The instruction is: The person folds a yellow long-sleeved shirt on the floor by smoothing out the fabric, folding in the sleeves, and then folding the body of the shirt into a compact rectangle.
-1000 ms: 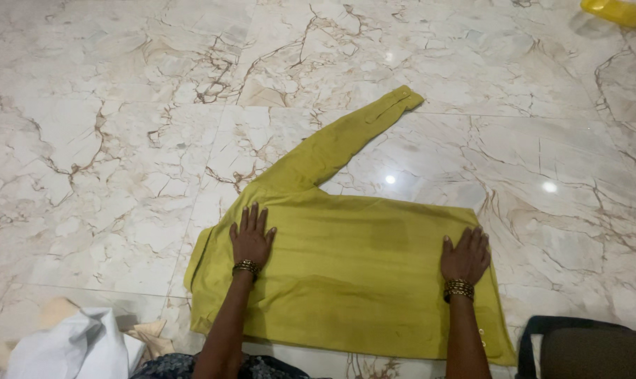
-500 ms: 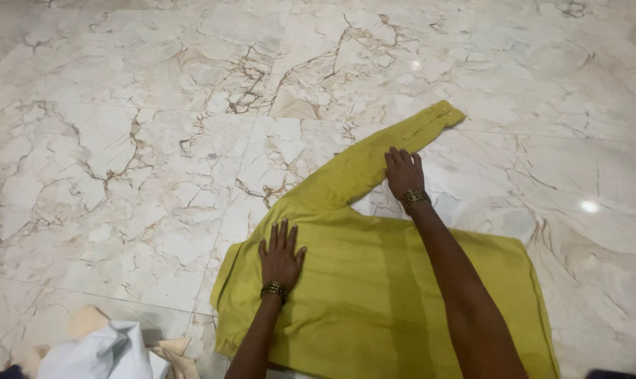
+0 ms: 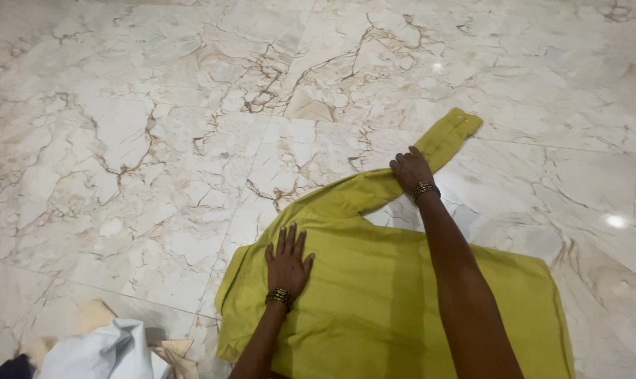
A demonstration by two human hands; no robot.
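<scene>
Bright, even overhead indoor light, small glare spots on the glossy floor (image 3: pixel 121 140) at right and top centre, soft shadow under the right arm (image 3: pixel 458 281), sharp centre, slight softness toward edges.
</scene>
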